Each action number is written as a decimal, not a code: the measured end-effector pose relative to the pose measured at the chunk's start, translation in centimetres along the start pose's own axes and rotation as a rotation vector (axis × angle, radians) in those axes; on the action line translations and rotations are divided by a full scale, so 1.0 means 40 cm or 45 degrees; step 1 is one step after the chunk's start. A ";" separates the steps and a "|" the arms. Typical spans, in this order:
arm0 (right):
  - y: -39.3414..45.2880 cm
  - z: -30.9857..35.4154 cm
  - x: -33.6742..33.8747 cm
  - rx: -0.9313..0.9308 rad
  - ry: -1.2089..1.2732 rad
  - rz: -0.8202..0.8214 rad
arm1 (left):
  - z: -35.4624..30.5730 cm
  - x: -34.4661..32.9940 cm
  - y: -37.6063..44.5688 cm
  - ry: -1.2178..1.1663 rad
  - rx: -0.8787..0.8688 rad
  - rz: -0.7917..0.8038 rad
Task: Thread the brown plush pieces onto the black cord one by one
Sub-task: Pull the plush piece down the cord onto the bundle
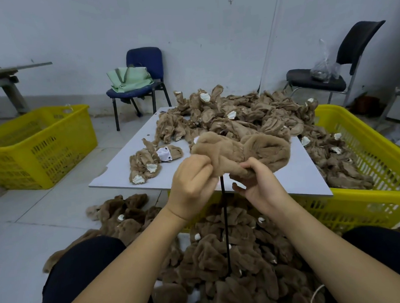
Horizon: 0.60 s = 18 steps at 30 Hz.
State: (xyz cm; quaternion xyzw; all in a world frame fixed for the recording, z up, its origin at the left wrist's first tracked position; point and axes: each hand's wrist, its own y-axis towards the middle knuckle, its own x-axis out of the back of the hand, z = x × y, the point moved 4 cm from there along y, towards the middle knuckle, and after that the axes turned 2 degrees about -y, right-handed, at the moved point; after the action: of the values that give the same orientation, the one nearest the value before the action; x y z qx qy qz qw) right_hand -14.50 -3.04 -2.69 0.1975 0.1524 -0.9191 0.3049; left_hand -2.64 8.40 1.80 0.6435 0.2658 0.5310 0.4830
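Observation:
A brown plush piece (252,151) is held up over the near edge of the white board (134,154). My left hand (191,182) grips its left part and my right hand (258,185) pinches its lower right fold. A black cord (226,231) hangs straight down from between my hands into a bunch of threaded plush pieces (223,266) lying between my knees. A heap of loose plush pieces (234,112) covers the far side of the board, and a smaller cluster (148,163) lies at its left.
A yellow crate (366,165) under and right of the board holds more plush pieces. Another yellow crate (36,148) stands on the floor at left. A blue chair (142,85) with a green bag and a black chair (342,62) stand by the wall.

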 end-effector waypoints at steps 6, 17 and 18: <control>0.005 0.023 -0.010 0.138 0.023 -0.147 | 0.015 0.012 0.019 0.065 0.067 0.050; -0.002 0.017 0.006 0.002 -0.255 -0.070 | -0.048 -0.058 -0.039 -0.041 -0.215 0.354; -0.004 0.010 0.004 -0.098 -0.295 -0.017 | -0.059 -0.075 -0.047 -0.067 -0.170 0.437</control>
State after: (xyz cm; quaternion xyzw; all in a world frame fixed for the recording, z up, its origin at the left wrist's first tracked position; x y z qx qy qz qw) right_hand -14.82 -3.17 -2.41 0.0773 0.1527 -0.9312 0.3217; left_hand -5.43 7.38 -1.24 0.6595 0.1035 0.6052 0.4336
